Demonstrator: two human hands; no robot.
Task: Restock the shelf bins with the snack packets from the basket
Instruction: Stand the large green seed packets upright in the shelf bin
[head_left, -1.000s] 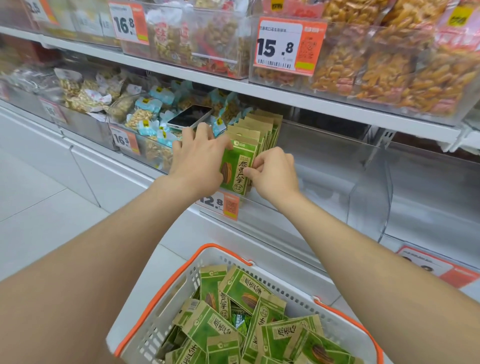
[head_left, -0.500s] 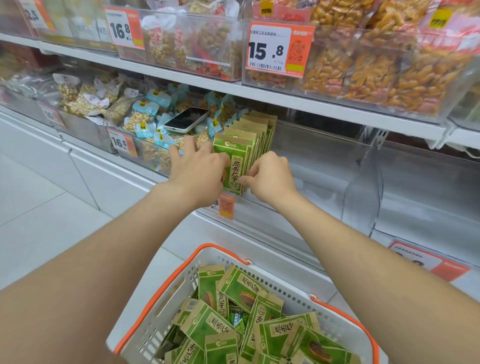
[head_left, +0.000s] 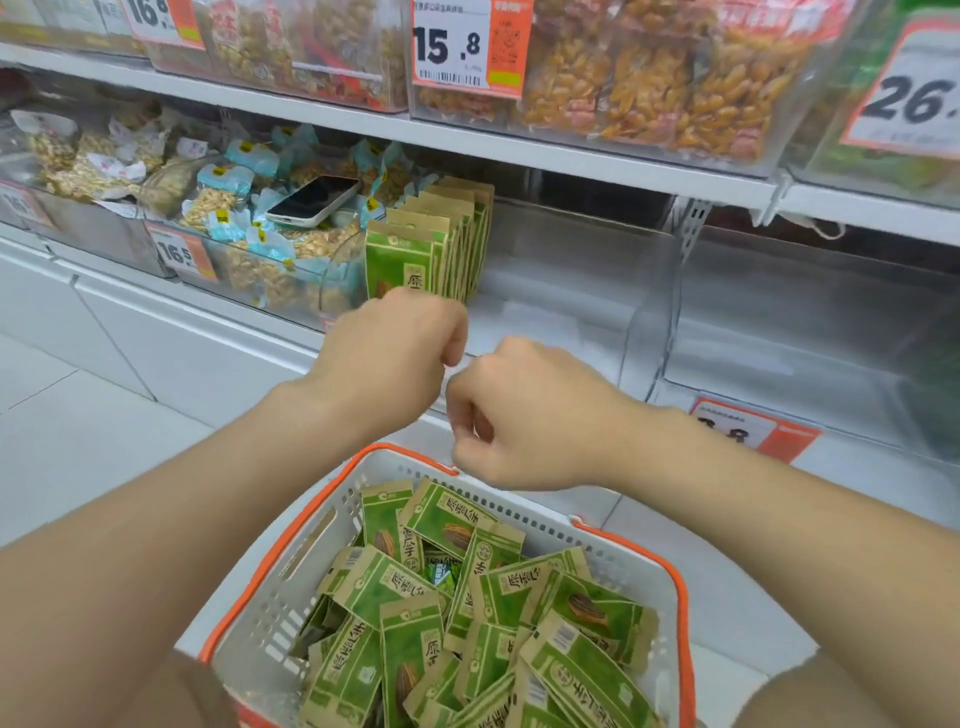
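Observation:
A row of green and tan snack packets (head_left: 415, 254) stands upright at the left end of a clear shelf bin (head_left: 587, 291). My left hand (head_left: 389, 353) hovers just in front of the row, fingers curled into a fist and holding nothing. My right hand (head_left: 524, 421) is lower and to the right, above the far rim of the basket (head_left: 291, 535), with its fingers hanging loosely curled and empty. The white basket with orange trim holds several loose packets (head_left: 447, 525) of the same kind.
A phone (head_left: 311, 200) lies on the nut packs in the bin (head_left: 260, 260) to the left. Another clear bin (head_left: 810, 332) sits to the right. The shelf above (head_left: 571, 156) carries bins of snacks with price tags (head_left: 467, 47). White floor tiles lie at the left.
Both hands have let go of the front packet and drawn back from the bin toward the basket. The packet now stands in the row.

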